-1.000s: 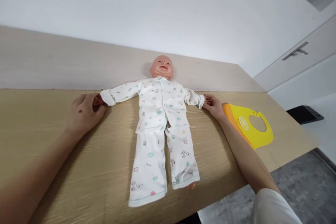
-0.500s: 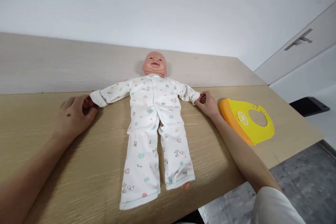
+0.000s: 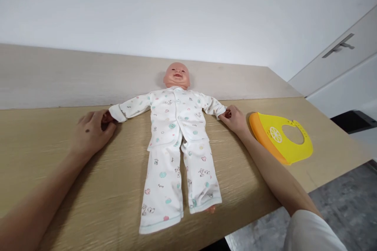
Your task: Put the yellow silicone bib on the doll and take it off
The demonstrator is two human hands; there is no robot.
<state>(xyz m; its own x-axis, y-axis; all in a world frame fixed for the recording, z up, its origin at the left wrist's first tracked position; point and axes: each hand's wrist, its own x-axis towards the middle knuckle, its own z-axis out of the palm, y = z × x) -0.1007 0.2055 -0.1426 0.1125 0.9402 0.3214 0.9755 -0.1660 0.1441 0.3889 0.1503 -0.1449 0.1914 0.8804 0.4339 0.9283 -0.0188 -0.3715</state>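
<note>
A baby doll (image 3: 173, 125) lies on its back on the wooden table (image 3: 253, 188), its head at the far side and its feet near the front edge. It wears white pyjamas with small coloured prints. My left hand (image 3: 92, 133) is closed around the doll's right hand, which pokes out of the cuff. My right hand (image 3: 235, 119) holds the doll's other hand at the end of its sleeve. A yellow and orange silicone bib (image 3: 279, 139) lies flat just right of my right hand, touching neither.
A pale wooden panel (image 3: 118, 80) rises behind the table, with a white wall above. A white cabinet with a metal handle (image 3: 338, 45) stands at the right. Beyond the table's right edge are a dark object (image 3: 347, 121) and a grey floor (image 3: 338, 204).
The view has turned and levelled slightly. Both hands remain on the doll's hands, and the doll and bib show no clear shift on the table.
</note>
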